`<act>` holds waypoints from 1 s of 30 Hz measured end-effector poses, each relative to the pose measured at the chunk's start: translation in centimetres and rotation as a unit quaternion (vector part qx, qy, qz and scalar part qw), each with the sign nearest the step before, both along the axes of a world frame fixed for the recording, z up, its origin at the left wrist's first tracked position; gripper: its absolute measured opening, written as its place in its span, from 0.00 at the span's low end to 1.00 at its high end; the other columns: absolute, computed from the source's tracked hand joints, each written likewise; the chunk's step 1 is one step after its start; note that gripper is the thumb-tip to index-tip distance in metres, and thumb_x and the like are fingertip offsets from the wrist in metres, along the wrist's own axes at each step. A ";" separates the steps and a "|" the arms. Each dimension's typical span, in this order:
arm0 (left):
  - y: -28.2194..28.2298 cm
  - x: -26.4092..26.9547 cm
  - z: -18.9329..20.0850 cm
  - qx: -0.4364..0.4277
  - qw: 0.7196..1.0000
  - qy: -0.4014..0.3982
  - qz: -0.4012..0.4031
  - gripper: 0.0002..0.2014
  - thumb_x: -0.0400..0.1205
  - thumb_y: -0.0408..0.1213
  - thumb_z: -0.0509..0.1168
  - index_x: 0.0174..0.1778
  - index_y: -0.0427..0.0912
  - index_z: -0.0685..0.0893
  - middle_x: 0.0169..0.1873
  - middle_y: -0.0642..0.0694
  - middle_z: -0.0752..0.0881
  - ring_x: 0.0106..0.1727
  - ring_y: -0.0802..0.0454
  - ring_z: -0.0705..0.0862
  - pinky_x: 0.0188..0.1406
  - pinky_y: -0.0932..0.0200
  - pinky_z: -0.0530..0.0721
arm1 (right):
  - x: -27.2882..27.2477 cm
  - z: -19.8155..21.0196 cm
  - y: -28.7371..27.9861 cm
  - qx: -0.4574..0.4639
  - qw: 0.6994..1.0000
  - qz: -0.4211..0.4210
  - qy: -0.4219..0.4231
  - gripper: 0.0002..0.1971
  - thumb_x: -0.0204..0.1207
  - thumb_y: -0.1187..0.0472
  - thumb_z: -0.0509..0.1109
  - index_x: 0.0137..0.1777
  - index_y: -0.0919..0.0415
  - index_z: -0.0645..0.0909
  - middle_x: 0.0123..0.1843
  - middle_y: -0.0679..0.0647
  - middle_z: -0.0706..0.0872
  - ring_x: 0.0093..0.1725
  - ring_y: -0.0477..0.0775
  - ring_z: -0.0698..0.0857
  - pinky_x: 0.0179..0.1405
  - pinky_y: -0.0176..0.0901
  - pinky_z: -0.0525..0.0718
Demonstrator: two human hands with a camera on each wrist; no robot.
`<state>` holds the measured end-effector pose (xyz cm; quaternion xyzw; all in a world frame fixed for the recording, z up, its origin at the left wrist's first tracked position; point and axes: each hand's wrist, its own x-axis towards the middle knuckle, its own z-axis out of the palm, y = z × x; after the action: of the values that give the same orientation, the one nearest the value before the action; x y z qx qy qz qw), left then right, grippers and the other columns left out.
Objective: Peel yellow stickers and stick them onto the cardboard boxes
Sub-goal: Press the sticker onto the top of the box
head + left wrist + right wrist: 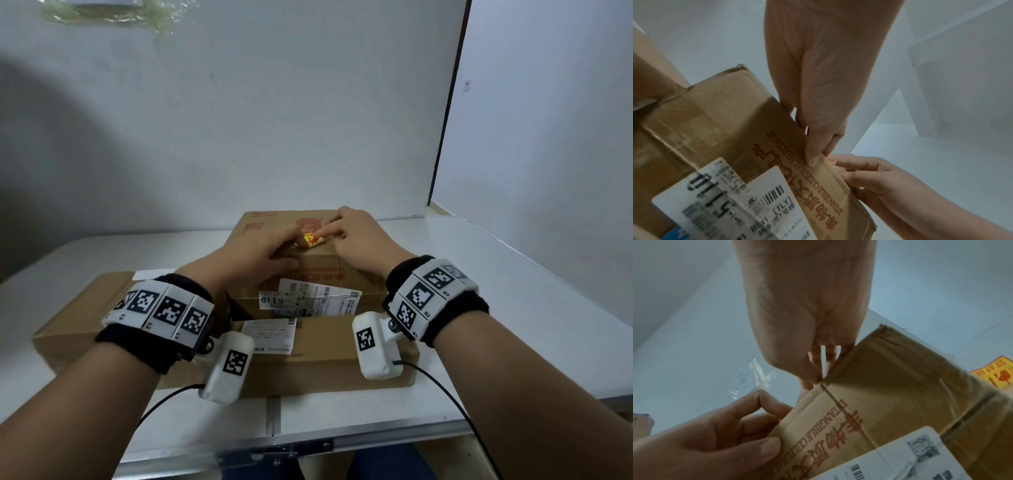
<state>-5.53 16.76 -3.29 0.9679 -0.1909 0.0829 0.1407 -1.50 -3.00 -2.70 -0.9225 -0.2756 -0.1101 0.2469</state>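
Note:
A small cardboard box with red print stands on a larger flat cardboard box. On its top lies a yellow sticker with red marks. My left hand rests on the box top, fingertips at the sticker's left edge and thumb over the front edge. My right hand presses its index finger on the sticker's right part. In the right wrist view another yellow sticker shows beside the box; what it lies on is hidden.
White shipping labels cover the fronts of both boxes. The white table runs to a wall behind and a panel at the right. Crumpled clear tape hangs on the wall. Black cables trail from the wrist cameras.

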 end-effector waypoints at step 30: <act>0.7 -1.1 -0.2 -0.152 0.985 -0.072 0.042 0.08 0.74 0.36 0.75 0.49 0.47 0.92 0.49 0.54 0.91 0.44 0.69 0.83 0.46 0.83 0.75 | -3.0 0.8 2.7 -0.237 0.971 0.016 0.006 0.27 0.82 0.54 0.60 0.81 0.49 0.63 0.82 0.51 0.65 0.77 0.61 0.66 0.76 0.56 0.66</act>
<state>-6.66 17.47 -3.54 0.9340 -0.1447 0.1866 0.2682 -4.55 -0.35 -1.94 -0.9509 -0.3070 -0.0322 0.0241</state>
